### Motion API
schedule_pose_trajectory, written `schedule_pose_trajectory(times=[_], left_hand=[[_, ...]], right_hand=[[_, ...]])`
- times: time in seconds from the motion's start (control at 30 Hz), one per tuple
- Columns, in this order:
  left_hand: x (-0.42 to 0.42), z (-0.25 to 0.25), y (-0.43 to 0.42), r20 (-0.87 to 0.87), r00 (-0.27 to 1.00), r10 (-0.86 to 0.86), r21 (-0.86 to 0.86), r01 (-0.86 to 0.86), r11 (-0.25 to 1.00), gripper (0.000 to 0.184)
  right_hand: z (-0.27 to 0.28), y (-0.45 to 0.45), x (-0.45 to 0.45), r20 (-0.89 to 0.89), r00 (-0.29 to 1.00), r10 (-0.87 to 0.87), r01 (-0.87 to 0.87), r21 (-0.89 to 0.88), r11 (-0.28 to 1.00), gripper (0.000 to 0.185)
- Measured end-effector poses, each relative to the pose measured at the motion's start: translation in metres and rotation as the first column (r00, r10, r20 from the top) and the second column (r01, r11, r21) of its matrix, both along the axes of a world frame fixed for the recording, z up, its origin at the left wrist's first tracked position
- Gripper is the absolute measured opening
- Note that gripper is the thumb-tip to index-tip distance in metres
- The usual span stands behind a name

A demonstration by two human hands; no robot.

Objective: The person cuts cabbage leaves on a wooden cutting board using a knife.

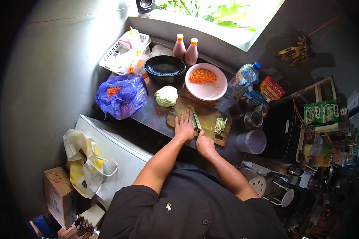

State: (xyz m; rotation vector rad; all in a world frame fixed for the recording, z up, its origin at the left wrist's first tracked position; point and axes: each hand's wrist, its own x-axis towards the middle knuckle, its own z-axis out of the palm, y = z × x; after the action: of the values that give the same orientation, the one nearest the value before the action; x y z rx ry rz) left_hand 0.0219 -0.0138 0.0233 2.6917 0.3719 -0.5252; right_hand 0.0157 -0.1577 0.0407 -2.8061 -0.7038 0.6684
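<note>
My left hand (184, 126) lies with its fingers stretched out on a wooden cutting board (177, 115), beside the knife. Under and just past its fingertips is a greenish-brown vegetable piece (190, 107), mostly covered, so its kind is unclear. My right hand (206, 145) is closed around the handle of a knife (196, 120), whose blade points away from me along the left fingers. Chopped pale green vegetable (220, 125) sits in a small pile at the board's right. A pale cabbage (166, 96) rests on the table just beyond the board's left corner.
Behind the board stand a pink basin (206, 95) with shredded carrot (202, 75), a black bowl (165, 69) and two bottles (185, 49). A blue plastic bag (121, 95) lies left. To the right are a water bottle (243, 77) and a plastic tub (251, 142).
</note>
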Motion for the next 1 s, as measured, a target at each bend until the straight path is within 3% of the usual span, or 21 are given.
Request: schedule_pose_trajectory(times=[0.23, 0.3, 0.53, 0.63, 0.87, 1.0], left_hand=[[0.001, -0.002, 0.004, 0.007, 1.0, -0.009, -0.041, 0.009, 0.999, 0.084], [0.002, -0.003, 0.006, 0.006, 1.0, -0.004, -0.059, 0.005, 0.998, 0.084], [0.0, -0.002, 0.01, -0.01, 1.0, -0.003, -0.109, 0.002, 0.994, 0.082], [0.001, -0.004, 0.012, 0.002, 1.0, 0.003, -0.118, -0.003, 0.993, 0.083], [0.0, -0.021, 0.011, 0.054, 0.998, -0.013, -0.086, 0.017, 0.996, 0.089], [-0.002, -0.017, 0.009, 0.061, 0.998, 0.003, -0.08, 0.002, 0.997, 0.089]], right_hand=[[-0.007, 0.017, 0.021, 0.017, 0.999, 0.035, -0.036, 0.047, 0.998, 0.03], [-0.011, 0.024, 0.029, 0.024, 0.999, 0.032, -0.032, 0.014, 0.999, 0.025], [-0.007, 0.041, 0.049, 0.027, 0.997, 0.073, -0.069, -0.136, 0.988, 0.035], [-0.008, 0.038, 0.054, 0.075, 0.995, 0.06, -0.058, -0.024, 0.998, 0.039], [-0.004, 0.003, 0.002, 0.035, 0.999, -0.03, 0.029, 0.028, 0.999, 0.027], [0.008, -0.024, -0.025, 0.029, 0.996, 0.079, -0.077, -0.041, 0.996, 0.029]])
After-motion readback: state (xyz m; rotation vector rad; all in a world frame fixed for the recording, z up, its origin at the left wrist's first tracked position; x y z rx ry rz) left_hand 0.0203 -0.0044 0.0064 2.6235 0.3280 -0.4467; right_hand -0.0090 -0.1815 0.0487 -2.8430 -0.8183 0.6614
